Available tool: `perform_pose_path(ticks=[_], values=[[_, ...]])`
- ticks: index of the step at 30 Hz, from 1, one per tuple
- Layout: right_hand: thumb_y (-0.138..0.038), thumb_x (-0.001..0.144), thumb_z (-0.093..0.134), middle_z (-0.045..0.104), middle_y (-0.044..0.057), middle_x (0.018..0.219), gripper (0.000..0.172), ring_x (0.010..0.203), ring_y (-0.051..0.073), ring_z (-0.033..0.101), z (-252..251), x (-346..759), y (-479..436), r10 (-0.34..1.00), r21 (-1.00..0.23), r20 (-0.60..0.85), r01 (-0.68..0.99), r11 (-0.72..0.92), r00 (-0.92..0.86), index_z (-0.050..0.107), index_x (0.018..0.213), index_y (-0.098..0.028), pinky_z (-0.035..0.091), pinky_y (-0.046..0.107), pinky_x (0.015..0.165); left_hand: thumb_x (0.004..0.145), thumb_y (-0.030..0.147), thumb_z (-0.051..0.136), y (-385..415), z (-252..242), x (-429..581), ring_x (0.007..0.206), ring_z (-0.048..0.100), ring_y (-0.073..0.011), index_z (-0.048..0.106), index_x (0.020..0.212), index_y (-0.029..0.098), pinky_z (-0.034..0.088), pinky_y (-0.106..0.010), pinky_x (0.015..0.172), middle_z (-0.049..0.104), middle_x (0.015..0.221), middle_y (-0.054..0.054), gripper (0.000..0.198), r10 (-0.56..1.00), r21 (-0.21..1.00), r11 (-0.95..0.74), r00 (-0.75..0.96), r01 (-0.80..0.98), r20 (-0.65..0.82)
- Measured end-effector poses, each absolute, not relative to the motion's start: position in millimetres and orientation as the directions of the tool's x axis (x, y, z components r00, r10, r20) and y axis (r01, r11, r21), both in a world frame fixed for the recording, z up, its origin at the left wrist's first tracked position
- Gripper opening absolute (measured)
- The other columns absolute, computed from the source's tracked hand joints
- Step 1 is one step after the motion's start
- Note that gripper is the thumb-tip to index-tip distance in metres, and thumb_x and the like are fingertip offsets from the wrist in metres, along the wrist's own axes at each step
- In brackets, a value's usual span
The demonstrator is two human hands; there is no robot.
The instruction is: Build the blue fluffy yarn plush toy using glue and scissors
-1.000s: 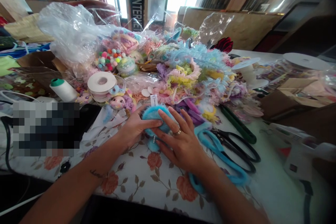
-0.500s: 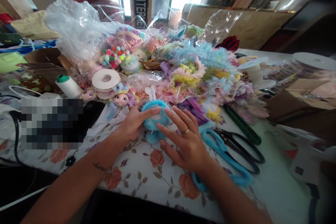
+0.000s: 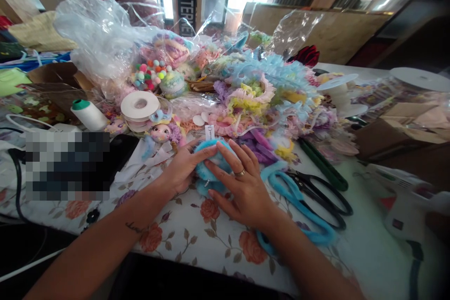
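A fluffy light-blue piece (image 3: 201, 169), rounded, with a small pale tag (image 3: 210, 132) standing up at its far side, is between my hands over the flowered cloth. My left hand (image 3: 181, 168) grips its left side, thumb laid across the top. Over its right part lies my right hand (image 3: 244, 183), wearing a ring, with fingers stretched and apart, touching the fluff. Much of the piece is hidden under these fingers. A looped blue fuzzy strip (image 3: 298, 201) lies to the right, partly over black-handled scissors (image 3: 330, 194).
Beyond my hands, ruffled ribbons (image 3: 274, 75), pompoms (image 3: 151, 76) and plastic wrap (image 3: 94, 28) are heaped up. At left are a ribbon spool (image 3: 139, 119), a thread cone (image 3: 89, 115) and a doll face (image 3: 162, 132). A green-handled tool (image 3: 325, 166) and a glue gun (image 3: 401, 201) lie right.
The fluffy piece and both hands have shifted slightly right. My right fingers have moved in closer over its top, near my left thumb.
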State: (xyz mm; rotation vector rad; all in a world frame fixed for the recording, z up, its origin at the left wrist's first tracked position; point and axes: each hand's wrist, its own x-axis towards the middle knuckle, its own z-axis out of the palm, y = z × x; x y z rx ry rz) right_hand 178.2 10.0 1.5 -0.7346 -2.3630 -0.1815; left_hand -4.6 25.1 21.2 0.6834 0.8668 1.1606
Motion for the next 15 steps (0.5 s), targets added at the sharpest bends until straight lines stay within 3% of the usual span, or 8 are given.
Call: perform_pose_path(ticks=[6,10,15], values=[[-0.039,0.098,0.059,0.038,0.017,0.165,0.047,0.158,0.037,0.022,-0.3,177.2,9.6,0.492,-0.092,0.593,0.553,0.828,-0.638,0.057,0.142,-0.023,0.023,0.063,0.123,0.073,0.038,0.088,24.3,19.5,-2.6,0.069,0.066,-0.012,0.074,0.097,0.017,0.051,-0.02,0.06,0.072,0.082,-0.001,0.034,0.949,0.828,0.313,0.178,-0.465,-0.259],[-0.042,0.096,0.061,0.022,0.011,0.172,0.054,0.158,0.039,0.018,0.0,179.4,10.9,0.551,-0.225,0.58,0.531,0.817,-0.6,0.054,0.147,-0.026,0.024,0.065,0.123,0.078,0.049,0.083,23.0,22.8,-5.7,0.071,0.069,-0.0162,0.075,0.103,0.02,0.053,-0.025,0.061,0.073,0.087,-0.004,0.039,0.945,0.84,0.308,0.244,-0.446,-0.217],[-0.034,0.1,0.052,0.015,0.002,0.174,0.05,0.16,0.036,0.01,0.4,184.1,14.6,0.61,-0.397,0.579,0.467,0.79,-0.541,0.052,0.15,-0.029,0.025,0.061,0.125,0.067,0.031,0.092,22.3,28.6,-12.5,0.078,0.071,-0.0195,0.07,0.113,0.022,0.056,-0.026,0.061,0.074,0.096,-0.004,0.052,0.927,0.883,0.313,0.313,-0.35,-0.205]])
